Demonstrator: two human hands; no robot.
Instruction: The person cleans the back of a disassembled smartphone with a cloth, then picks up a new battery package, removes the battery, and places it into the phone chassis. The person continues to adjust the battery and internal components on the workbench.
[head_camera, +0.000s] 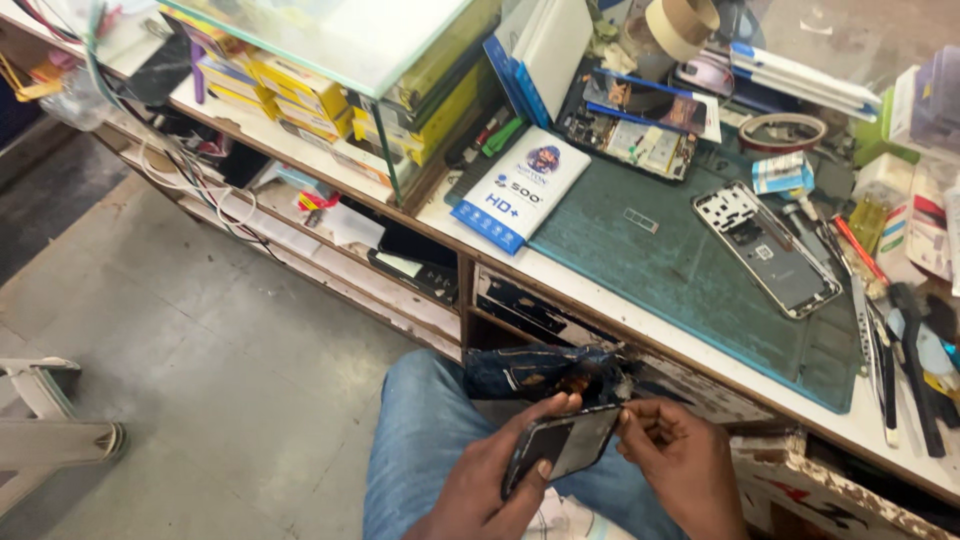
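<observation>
The left hand (480, 480) grips one dark phone screen panel (562, 442); the right hand's (678, 462) fingers pinch its corner. One opened phone (768, 250) lies on the table's (600, 290) green mat (660, 270).

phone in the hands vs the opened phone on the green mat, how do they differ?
The dark phone is held over the lap, left hand gripping it, right hand pinching its top corner; the opened phone lies untouched on the green mat.
The held phone shows a dark glossy face; the one on the mat shows a light frame with exposed insides.
The held phone is tilted up; the one on the mat lies flat.
Both are slim rectangles of similar shape.
</observation>
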